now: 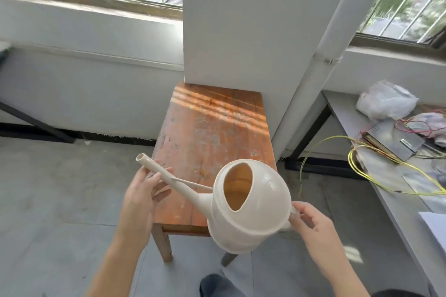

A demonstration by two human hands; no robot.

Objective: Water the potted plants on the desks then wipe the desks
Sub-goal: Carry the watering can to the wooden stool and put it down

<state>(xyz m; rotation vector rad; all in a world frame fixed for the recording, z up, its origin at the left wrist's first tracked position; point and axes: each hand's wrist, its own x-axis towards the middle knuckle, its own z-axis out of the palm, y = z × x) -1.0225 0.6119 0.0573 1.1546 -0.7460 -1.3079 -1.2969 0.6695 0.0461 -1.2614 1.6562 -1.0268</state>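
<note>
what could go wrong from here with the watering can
1. The watering can has a wide open top; any water inside, which I cannot see, may slosh onto the wooden stool.
2. The right hand holds just the handle and the left hand the thin spout, so it might slip.
3. Loose wires lie on the desk at right; a spill there looks risky.
</note>
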